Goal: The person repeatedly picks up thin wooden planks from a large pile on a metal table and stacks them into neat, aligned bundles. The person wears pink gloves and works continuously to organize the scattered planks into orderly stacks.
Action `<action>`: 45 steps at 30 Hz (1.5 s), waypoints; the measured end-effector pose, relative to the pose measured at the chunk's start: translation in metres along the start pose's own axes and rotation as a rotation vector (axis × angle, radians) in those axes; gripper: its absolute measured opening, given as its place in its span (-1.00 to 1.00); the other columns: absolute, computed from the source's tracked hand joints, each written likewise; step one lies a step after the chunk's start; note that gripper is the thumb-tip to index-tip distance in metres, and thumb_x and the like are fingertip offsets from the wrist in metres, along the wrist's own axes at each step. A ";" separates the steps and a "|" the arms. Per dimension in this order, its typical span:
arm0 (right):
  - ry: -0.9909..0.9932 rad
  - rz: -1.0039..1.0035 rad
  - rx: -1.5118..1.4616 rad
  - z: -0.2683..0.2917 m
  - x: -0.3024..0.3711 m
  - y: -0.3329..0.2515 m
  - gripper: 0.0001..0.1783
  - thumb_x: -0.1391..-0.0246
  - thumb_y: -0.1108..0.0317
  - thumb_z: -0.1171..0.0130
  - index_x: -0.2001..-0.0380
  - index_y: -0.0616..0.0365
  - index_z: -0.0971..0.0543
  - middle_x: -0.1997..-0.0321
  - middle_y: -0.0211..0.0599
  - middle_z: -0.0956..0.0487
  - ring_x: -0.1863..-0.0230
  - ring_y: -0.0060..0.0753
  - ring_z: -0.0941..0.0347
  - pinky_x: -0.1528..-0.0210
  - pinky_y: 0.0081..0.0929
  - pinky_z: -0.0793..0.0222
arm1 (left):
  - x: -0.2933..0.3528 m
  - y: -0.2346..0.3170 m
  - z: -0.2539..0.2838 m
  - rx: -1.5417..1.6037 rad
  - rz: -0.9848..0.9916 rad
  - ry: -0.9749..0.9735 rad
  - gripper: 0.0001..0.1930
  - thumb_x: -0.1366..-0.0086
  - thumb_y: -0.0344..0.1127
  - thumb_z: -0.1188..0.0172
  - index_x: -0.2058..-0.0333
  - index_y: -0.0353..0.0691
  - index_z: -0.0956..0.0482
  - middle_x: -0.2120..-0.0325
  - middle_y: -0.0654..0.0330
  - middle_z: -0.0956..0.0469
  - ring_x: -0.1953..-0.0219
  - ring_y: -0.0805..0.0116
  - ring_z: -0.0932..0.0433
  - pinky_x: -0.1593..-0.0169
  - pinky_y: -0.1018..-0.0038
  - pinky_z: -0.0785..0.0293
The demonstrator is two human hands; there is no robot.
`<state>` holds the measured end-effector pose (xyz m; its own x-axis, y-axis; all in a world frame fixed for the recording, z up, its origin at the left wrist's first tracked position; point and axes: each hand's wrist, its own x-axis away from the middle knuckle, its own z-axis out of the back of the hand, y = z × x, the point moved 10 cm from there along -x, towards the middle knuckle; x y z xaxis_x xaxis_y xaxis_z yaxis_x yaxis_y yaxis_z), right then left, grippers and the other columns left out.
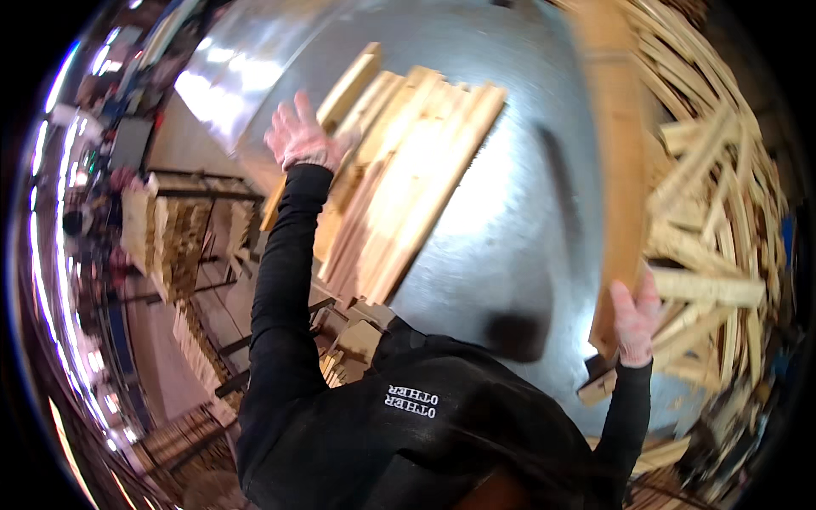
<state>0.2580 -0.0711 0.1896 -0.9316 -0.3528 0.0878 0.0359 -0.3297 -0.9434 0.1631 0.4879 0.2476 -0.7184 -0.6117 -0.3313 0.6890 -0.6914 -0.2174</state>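
My left hand (308,140), in a pale pinkish glove, is stretched out with its fingers spread. It is beside a wooden stick (349,83) at the left side of a row of planks (408,170), and nothing is in its grasp. To the right, a long wide board (623,153) runs from the far edge toward me, its far part blurred. My right hand (636,321), gloved the same way, is at the board's near right edge. Its fingers are apart and pointing up along the wood; whether the palm presses on it I cannot tell.
The planks lie on a shiny grey metal table (476,221). A heap of loose wood strips (705,212) crowds the right side, beyond the board. On the left stand racks with stacked wood pieces (174,229). A small wooden block (597,388) juts out below the board.
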 end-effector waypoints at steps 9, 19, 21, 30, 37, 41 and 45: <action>0.495 0.558 0.195 0.037 -0.168 -0.162 -0.46 -0.18 0.19 -0.17 -0.18 0.17 -0.39 -0.06 -0.18 -0.50 0.00 -0.33 -0.49 0.05 -0.43 -0.46 | 0.075 -0.126 -0.153 0.078 0.031 -0.581 0.29 0.25 0.25 -0.47 -0.38 -0.14 0.07 -0.32 -0.22 -0.02 -0.32 -0.15 -0.12 -0.29 -0.02 -0.05; -0.520 0.459 -0.028 -0.266 -0.352 -0.228 -0.61 -0.21 0.40 -0.16 -0.11 0.16 -0.46 -0.06 -0.32 -0.53 -0.09 -0.48 -0.42 -0.18 -0.49 -0.31 | 0.055 -0.169 -0.188 0.471 -0.165 -0.570 -0.22 -0.13 -0.13 -0.13 -0.32 -0.15 -0.07 -0.05 -0.07 -0.43 0.01 -0.07 -0.50 -0.02 0.15 -0.46; -0.566 -0.050 -0.181 -0.342 -0.345 -0.197 -0.71 -0.26 0.35 -0.08 0.00 0.17 -0.57 0.00 -0.38 -0.57 -0.07 -0.51 -0.44 -0.18 -0.50 -0.32 | 0.054 -0.186 -0.192 0.560 -0.159 -0.563 -0.21 -0.15 -0.14 -0.12 -0.34 -0.13 -0.03 0.01 -0.09 -0.50 0.09 -0.08 -0.55 0.05 0.18 -0.49; -0.835 1.235 1.260 -0.579 -0.218 -0.168 -0.67 -0.09 0.45 -0.08 0.05 -0.09 -0.48 0.13 -0.42 -0.56 -0.01 -0.22 -0.46 -0.09 -0.29 -0.38 | 0.029 -0.219 -0.217 0.571 -0.044 -0.726 -0.25 -0.07 0.01 -0.29 -0.20 -0.15 -0.30 0.12 -0.08 -0.58 0.05 0.00 -0.57 -0.02 0.27 -0.49; -0.251 1.289 1.066 -0.621 -0.215 -0.172 -0.57 -0.04 0.17 -0.24 -0.01 -0.08 -0.50 0.04 -0.35 -0.56 -0.04 -0.21 -0.46 -0.20 -0.28 -0.25 | 0.022 -0.205 -0.204 0.313 0.000 -0.822 -0.07 -0.11 0.16 -0.29 -0.33 0.00 0.02 -0.15 0.00 -0.41 -0.10 -0.01 -0.48 -0.13 0.14 -0.37; -0.015 1.015 0.488 -0.487 -0.219 -0.184 -0.39 0.01 0.16 -0.27 -0.14 0.05 -0.45 -0.13 -0.17 -0.51 -0.17 -0.08 -0.39 -0.27 -0.25 -0.22 | 0.034 -0.218 -0.219 0.357 0.077 -0.771 -0.11 -0.08 0.02 -0.35 -0.29 0.01 -0.05 -0.16 0.01 -0.39 -0.12 -0.10 -0.44 -0.10 0.08 -0.36; 0.276 0.142 0.679 -0.302 -0.226 -0.064 -0.34 -0.08 0.02 -0.22 -0.16 0.18 -0.41 -0.23 0.03 -0.36 -0.25 0.01 -0.30 -0.28 -0.22 -0.22 | 0.008 -0.177 -0.163 0.274 -0.160 -0.448 -0.07 -0.03 0.00 -0.39 -0.28 -0.21 -0.12 -0.15 -0.11 -0.37 -0.17 -0.12 -0.37 -0.14 0.13 -0.33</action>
<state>0.3570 0.2943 0.1335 -0.9550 -0.2290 -0.1884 0.2950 -0.7972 -0.5267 0.0511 0.6675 0.1335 -0.8240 -0.5532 0.1223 0.5605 -0.8274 0.0341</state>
